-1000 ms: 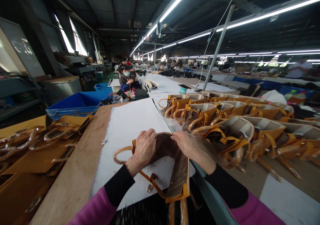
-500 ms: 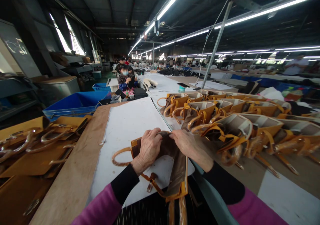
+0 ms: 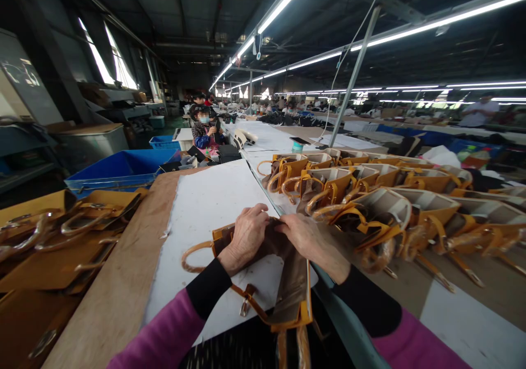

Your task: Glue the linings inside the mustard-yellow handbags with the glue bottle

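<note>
Handbag [image 3: 290, 289] held open over white paper [image 3: 205, 199], beside a seam between tables

The mustard-trimmed handbag, lined in dark brown, tilts with its mouth toward the wearer. It lies over the near part of the paper, its lower corner reaching past the sheet above a dark area. One wrapped handle [image 3: 199, 246] loops out to the left; two more wrapped lengths [image 3: 303, 347] hang below the lower corner.

The left hand [image 3: 245, 237] bends over the far rim, its fingers clamped on the edge and lining, though the tips are partly hidden. The right hand [image 3: 306, 240] faces it closely, thumb and fingers pinched together on the same rim.

Ahead of the knuckles, the paper stretches toward the far end, leaving open room forward. Left of it runs a strip of wooden table [image 3: 142, 237], then flat-laid tan handbags [image 3: 49, 259].

On the right, room is tighter: a teal edge [image 3: 349, 320] passes just under the right wrist, and beyond it rows of open handbags [image 3: 435, 215] stand on a brown surface [image 3: 411, 284], their handles pointing inward.

Farther off are a blue bin [image 3: 102, 182], a seated co-worker [image 3: 205, 131] and a slanted metal pole [image 3: 355, 79].
</note>
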A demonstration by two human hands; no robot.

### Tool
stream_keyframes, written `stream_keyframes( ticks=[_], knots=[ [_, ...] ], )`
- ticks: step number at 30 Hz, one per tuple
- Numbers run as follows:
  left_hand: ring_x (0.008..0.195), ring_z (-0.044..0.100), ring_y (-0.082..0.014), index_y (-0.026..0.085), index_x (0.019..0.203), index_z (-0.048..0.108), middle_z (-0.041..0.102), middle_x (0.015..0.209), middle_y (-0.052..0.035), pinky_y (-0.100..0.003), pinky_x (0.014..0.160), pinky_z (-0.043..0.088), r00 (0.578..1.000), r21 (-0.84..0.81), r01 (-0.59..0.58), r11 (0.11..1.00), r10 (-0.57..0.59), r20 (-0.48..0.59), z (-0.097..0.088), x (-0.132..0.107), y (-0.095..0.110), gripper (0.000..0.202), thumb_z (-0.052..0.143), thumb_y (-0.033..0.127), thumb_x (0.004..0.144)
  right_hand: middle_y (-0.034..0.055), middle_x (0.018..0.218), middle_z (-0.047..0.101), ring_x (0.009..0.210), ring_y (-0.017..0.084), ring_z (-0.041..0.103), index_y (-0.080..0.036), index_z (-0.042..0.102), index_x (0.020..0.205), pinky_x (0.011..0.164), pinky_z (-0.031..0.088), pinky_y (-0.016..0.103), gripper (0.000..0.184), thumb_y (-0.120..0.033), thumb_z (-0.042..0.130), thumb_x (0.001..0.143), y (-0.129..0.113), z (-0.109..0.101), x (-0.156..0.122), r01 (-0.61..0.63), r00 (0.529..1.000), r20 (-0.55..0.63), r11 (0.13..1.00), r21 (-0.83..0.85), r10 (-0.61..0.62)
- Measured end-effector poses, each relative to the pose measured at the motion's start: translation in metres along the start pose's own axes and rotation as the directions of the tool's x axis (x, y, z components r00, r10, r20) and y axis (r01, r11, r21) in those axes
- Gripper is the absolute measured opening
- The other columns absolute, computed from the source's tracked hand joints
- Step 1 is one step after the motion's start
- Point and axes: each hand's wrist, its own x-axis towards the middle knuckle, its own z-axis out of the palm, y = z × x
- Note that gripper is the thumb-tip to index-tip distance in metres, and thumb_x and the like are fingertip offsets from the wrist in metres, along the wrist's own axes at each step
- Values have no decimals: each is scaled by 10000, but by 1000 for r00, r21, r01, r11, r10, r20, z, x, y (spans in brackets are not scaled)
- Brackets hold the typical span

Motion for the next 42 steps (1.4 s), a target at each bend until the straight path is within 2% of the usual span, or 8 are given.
stream_keyframes(
  ticks=[5,9,17,22,27,32,39,42],
  knots=[
    [821,573,-162,182,796,617,642,923,-25,-284,787,432,998,-101,70,992,-70,6,0,2,1,146,488,130,839,78,891,695,866,238,639,-210,675,901,668,400,285,217,-334,497,912,-2,-1,2,-9,1000,25,1000,-8,9],
    [761,571,-144,177,762,600,638,857,-18,-251,713,422,992,-152,122,981,-120,25,0,3,3,143,485,116,821,83,898,695,877,241,637,-207,673,904,691,403,289,235,-353,488,917,-1,-1,0,-6,1000,19,1000,-12,6],
    [670,544,-126,178,706,585,630,762,-10,-235,629,370,977,-123,207,970,-199,76,0,7,3,163,472,130,814,101,876,697,850,258,645,-203,674,900,650,397,297,279,-375,457,928,-3,-1,1,2,1000,-4,997,-73,-2],
    [667,550,-135,188,739,595,638,735,-8,-242,628,363,967,-82,250,965,-244,77,2,7,2,151,473,159,822,90,870,695,849,256,639,-207,664,931,629,381,295,215,-295,468,915,-7,-5,11,23,1000,-7,997,-70,-24],
    [689,577,-140,207,796,601,663,757,9,-242,648,377,964,-105,266,958,-261,52,6,7,-1,103,502,183,809,53,907,698,903,232,627,-245,674,938,657,382,280,209,-320,481,915,-4,-4,15,68,998,-5,997,-39,-68],
    [725,612,-139,240,994,611,691,799,30,-245,682,397,958,-197,285,938,-283,40,6,9,-1,269,508,132,771,66,869,699,865,237,635,-233,682,915,646,383,283,271,-343,435,936,-2,-2,16,83,996,-13,995,-48,-84],
    [718,615,-148,236,1043,603,685,772,33,-259,673,404,941,-227,337,914,-334,53,3,15,5,368,488,92,724,67,862,700,829,232,646,-236,654,1017,634,382,282,251,-296,424,938,-7,-2,18,142,989,-20,989,-49,-143],
    [764,623,-152,224,1026,600,690,816,18,-256,693,417,932,-231,362,903,-349,97,-2,17,4,356,475,87,722,85,846,698,835,242,642,-216,673,982,639,381,287,255,-291,435,930,-10,-3,22,181,983,-2,983,-41,-182]
  ],
)
